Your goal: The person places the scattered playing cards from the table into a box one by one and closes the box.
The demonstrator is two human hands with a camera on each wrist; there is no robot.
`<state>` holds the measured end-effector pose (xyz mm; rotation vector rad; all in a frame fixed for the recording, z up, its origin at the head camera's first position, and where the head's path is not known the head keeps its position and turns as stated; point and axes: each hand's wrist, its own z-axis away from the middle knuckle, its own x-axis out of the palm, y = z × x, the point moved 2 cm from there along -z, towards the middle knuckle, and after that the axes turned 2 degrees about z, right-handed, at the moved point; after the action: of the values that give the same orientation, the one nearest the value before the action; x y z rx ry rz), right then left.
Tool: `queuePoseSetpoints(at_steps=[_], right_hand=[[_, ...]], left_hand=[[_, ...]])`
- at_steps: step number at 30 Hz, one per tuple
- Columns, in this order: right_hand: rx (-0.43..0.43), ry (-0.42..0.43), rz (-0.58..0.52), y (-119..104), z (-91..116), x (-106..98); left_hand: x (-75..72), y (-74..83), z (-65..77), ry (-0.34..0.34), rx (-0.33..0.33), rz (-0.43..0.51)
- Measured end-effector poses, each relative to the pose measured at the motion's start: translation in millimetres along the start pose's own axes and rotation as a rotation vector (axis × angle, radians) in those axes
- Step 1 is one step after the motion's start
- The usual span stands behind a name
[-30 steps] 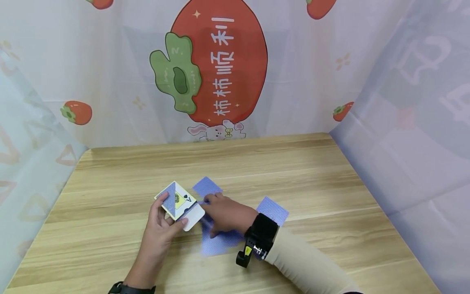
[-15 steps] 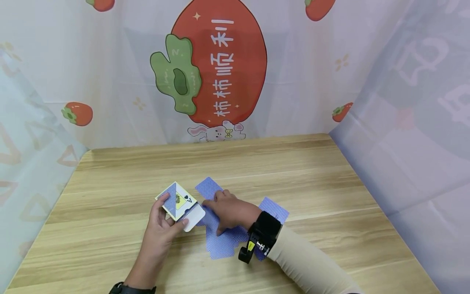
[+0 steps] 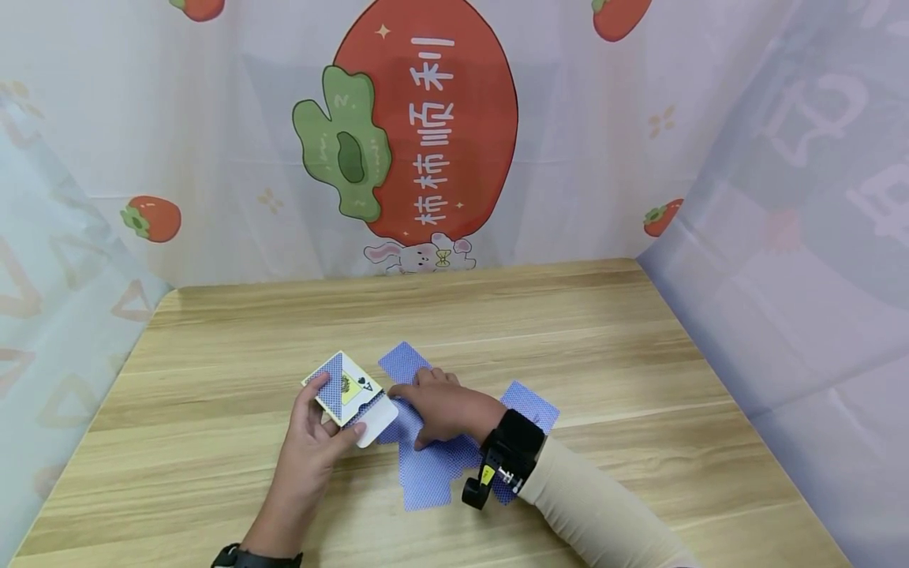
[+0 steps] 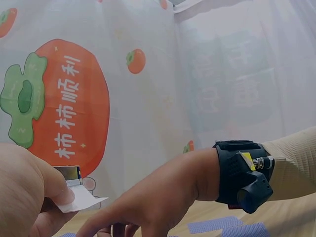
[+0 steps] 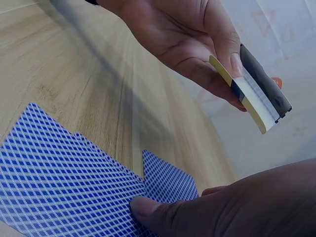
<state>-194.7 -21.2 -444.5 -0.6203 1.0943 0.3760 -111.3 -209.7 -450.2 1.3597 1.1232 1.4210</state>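
In the head view my left hand (image 3: 312,446) holds a card box (image 3: 346,388) tilted above the table, thumb near its opening and fingers around the far side. An ace is printed on the face, and the white flap (image 3: 376,422) stands open towards the right hand. My right hand (image 3: 449,409) rests over blue-backed playing cards (image 3: 428,481) that lie face down and overlap. The right wrist view shows its thumb (image 5: 148,207) pressing on the spread cards (image 5: 64,173); the other fingers are mostly hidden there. The box's opening (image 5: 261,94) faces this camera.
One card (image 3: 403,360) lies beyond the right hand, and another card (image 3: 531,406) lies near the right wrist, partly covered by the wrist camera strap (image 3: 513,442). The wooden table (image 3: 604,315) is bordered by a printed cloth (image 3: 568,158) at the back and sides.
My right hand has shifted slightly right, and the cards beneath it have moved, the near one sliding towards the front. The left hand and the box stay almost still.
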Motion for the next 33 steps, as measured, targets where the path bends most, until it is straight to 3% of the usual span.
queuePoseSetpoints(at_steps=[21, 33], right_hand=[[-0.049, 0.086, -0.048, 11, 7, 6], [0.008, 0.073, -0.241, 18, 17, 4]], left_hand=[[-0.6, -0.8, -2.2, 0.007, -0.017, 0.006], [-0.1, 0.2, -1.1, 0.026, -0.037, -0.004]])
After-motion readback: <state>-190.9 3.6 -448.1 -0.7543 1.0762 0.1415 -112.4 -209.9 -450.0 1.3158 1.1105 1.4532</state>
